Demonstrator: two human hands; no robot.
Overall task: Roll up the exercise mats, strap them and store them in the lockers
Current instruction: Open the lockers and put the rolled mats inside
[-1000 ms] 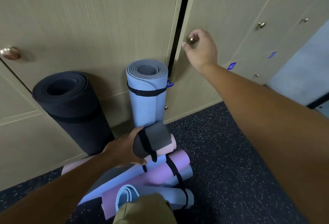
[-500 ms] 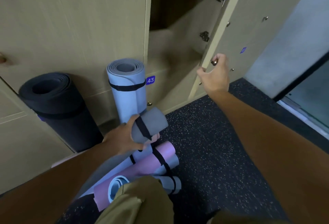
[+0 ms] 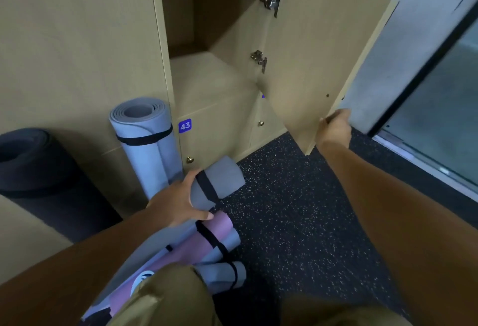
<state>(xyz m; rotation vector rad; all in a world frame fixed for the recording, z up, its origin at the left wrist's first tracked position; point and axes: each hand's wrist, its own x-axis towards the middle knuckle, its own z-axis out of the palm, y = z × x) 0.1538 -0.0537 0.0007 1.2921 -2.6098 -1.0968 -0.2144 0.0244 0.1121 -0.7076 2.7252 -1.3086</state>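
My left hand [image 3: 178, 201] grips a rolled grey mat [image 3: 222, 178] bound by a black strap, held low above the floor. My right hand [image 3: 335, 129] holds the lower edge of the wooden locker door [image 3: 310, 54], which is swung wide open. The locker [image 3: 207, 74] behind it shows a bare wooden shelf. A strapped light-blue mat [image 3: 144, 139] stands upright against the lockers. Strapped pink [image 3: 204, 240] and blue-grey [image 3: 222, 274] rolled mats lie piled on the floor under my left arm.
A thick black rolled mat [image 3: 31, 170] leans on the lockers at the left. Locker 43 [image 3: 212, 134], door closed, sits below the open one. Dark speckled floor [image 3: 297, 222] stretches to the right, up to a glass partition [image 3: 445, 108]. My knee [image 3: 165, 299] is at the bottom.
My right hand pulled the locker door from closed to wide open and slid from the knob to the door's edge. The grey mat stayed in my left hand.
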